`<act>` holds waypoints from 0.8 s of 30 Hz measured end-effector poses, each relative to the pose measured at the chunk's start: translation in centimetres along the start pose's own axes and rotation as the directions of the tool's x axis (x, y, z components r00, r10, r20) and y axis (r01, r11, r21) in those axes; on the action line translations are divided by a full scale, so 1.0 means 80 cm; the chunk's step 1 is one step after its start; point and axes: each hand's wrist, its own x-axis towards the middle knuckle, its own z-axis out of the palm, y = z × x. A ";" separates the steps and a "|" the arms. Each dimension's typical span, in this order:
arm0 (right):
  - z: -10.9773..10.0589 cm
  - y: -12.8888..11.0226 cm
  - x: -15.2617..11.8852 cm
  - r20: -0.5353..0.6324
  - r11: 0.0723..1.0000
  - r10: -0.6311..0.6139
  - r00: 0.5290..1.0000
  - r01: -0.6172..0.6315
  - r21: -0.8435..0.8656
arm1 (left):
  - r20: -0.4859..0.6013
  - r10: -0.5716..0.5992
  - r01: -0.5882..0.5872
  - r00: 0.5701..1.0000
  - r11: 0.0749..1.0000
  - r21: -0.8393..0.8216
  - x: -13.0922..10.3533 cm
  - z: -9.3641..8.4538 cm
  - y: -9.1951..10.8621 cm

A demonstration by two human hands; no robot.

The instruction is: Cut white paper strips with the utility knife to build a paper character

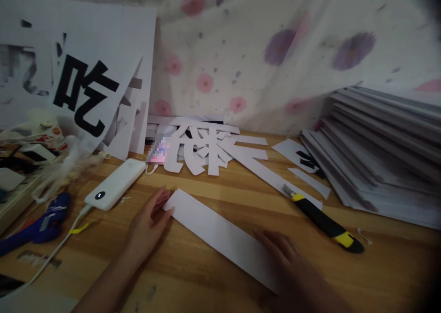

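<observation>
Lying slantwise over the near part of the bench point(220, 191), one white strip point(220, 237), plain, straight-edged; one end towards the far left corner, the other towards the near right corner.

Left hand point(149, 223): grasping the strip's far-left end, its corner between thumb and fingers. Right hand point(289, 260): laid over the strip's near-right end, fingers bent, dark in shadow; whether it clasps or merely rests cannot be told.

One blue tool point(51, 221), beside the left edge. One white cable point(65, 244), running from the near left corner to a white power bank point(117, 184); a yellow scrap point(80, 229) beside it.

One black-and-yellow knife point(320, 219), towards the right edge, blade out, pointing to the far left, its tip by a long white piece with a forked end point(275, 179). One curved white sliver point(312, 184), between knife and stack.

One clear plastic bag point(67, 161), crumpled, by the left edge. One small lit screen point(160, 152), blurred out, just left of a heap of white cut-outs point(213, 152) at the middle of the far edge.

One tall stack of white boards point(379, 143), uneven, at the far right corner. One sheet with a bold black character point(86, 90), propped upright among others at the far left corner.

One spotted curtain point(241, 42), pink and purple on white, hanging along the far edge.
</observation>
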 end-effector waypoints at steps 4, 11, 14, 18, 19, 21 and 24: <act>-0.012 0.021 -0.021 0.028 0.995 0.096 0.995 -0.097 0.023 | 0.027 0.014 -0.014 1.000 1.000 0.003 0.000 -0.001 0.001; -0.017 0.027 -0.040 0.012 0.991 0.130 0.991 -0.131 0.041 | 0.055 0.011 -0.012 0.998 1.000 0.013 0.002 0.002 0.001; -0.017 0.023 -0.038 0.000 0.993 0.111 0.994 -0.111 0.049 | 0.066 0.027 -0.027 0.997 1.000 -0.001 -0.001 0.002 0.002; -0.008 0.022 -0.035 -0.086 0.995 0.079 0.993 -0.073 0.071 | 0.045 0.042 -0.044 0.998 0.998 0.045 -0.006 0.000 0.008; -0.006 0.022 -0.034 -0.127 0.996 0.062 0.990 -0.052 0.079 | 0.031 0.058 -0.060 0.998 0.996 0.059 -0.006 -0.001 0.011; -0.006 0.024 -0.030 -0.232 0.997 0.034 0.972 -0.016 0.080 | 0.007 0.120 -0.120 0.993 0.990 0.078 -0.004 0.000 0.021; -0.019 0.028 -0.015 -0.406 0.999 -0.018 0.914 0.037 0.039 | -0.005 0.233 -0.232 0.972 0.969 0.085 0.004 0.004 0.043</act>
